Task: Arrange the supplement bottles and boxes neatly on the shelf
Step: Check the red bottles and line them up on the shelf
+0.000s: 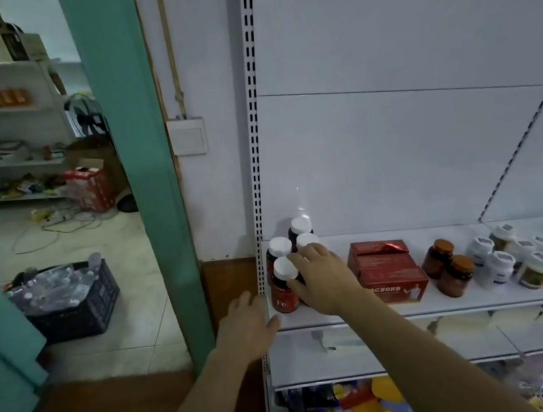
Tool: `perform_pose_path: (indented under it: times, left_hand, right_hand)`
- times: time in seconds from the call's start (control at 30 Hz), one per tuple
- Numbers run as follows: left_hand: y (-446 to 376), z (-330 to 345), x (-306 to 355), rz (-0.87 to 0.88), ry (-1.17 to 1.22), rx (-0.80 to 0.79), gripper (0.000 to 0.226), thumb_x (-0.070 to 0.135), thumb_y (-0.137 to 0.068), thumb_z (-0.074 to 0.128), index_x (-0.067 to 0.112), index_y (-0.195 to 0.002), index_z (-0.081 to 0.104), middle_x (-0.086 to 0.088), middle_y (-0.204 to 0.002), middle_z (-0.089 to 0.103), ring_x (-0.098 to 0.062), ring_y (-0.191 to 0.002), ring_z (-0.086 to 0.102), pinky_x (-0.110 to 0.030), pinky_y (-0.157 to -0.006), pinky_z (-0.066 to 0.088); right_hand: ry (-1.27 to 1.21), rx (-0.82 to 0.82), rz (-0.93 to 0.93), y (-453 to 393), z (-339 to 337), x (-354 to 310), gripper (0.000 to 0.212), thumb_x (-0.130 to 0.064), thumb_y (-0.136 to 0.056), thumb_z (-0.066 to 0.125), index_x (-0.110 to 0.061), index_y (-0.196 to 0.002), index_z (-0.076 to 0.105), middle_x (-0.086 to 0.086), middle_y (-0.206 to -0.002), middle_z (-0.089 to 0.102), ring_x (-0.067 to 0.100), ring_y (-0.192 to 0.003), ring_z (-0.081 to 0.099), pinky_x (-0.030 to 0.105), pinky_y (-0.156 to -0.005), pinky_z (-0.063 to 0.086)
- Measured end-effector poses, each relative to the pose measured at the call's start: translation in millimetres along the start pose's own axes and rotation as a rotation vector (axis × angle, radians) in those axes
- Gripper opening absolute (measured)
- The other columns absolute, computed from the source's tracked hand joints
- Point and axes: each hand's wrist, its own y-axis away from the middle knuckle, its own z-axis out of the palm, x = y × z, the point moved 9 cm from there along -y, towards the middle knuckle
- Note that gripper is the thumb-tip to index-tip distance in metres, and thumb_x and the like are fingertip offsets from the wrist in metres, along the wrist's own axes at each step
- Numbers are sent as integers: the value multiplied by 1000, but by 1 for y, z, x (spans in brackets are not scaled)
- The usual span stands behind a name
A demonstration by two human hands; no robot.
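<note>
Several dark red bottles with white caps (285,283) stand clustered at the left end of the white shelf (346,315). My right hand (321,277) lies against the right side of this cluster, fingers spread and touching the bottles; one bottle is hidden behind it. My left hand (246,323) hovers at the shelf's left front corner, fingers relaxed, holding nothing. To the right lie stacked red boxes (387,268), then two amber bottles with brown caps (449,267), then several white-capped bottles (529,261).
A perforated shelf upright (256,138) runs up beside the bottles. A green door frame (141,174) stands left of it. A black crate of plastic bottles (68,298) sits on the floor. Lower shelves hold packaged goods (359,408).
</note>
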Motion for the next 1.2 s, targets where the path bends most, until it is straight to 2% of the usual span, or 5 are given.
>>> perform_pose_path:
  times: [0.23,0.7,0.93,1.07,1.2]
  left_hand:
    - [-16,52,-6,72,-55,-150,48,51,-101,35,24,-141,43,-3,-148,38,-25,-135,37,-45,-106,44]
    - [-26,47,-6,101,55,-32,33,40,-103,39,19,-105,64,1,-105,57,-16,-103,50,-33,-92,49]
    - [3,10,9,-91,893,191,33,45,-99,47,19,-87,63,4,-81,59,-13,-75,56,-17,-62,38]
    - [29,-5,23,-115,1316,361,19,37,-98,55,40,-115,63,16,-113,67,4,-104,61,-19,-89,47]
    - [47,-17,39,-89,1555,450,29,37,-92,59,37,-121,61,9,-133,60,-8,-121,60,-29,-96,53]
  right_hand:
    - [-14,46,-25,-14,19,1,39,-38,-100,52,-18,-132,57,6,-131,58,28,-128,45,41,-109,38]
    - [-268,234,-26,-17,17,18,33,-31,-88,74,-10,-113,70,8,-109,70,31,-108,60,44,-93,51]
    - [-526,424,117,6,-24,36,30,-30,-90,74,-15,-115,70,-1,-111,72,19,-102,62,22,-81,48]
    - [-850,410,298,30,-32,51,21,-38,-94,66,-27,-113,64,-10,-109,68,3,-100,63,14,-76,52]
    - [-1132,421,393,52,-35,52,13,-33,-95,66,-26,-104,62,-10,-103,71,3,-95,68,16,-68,56]
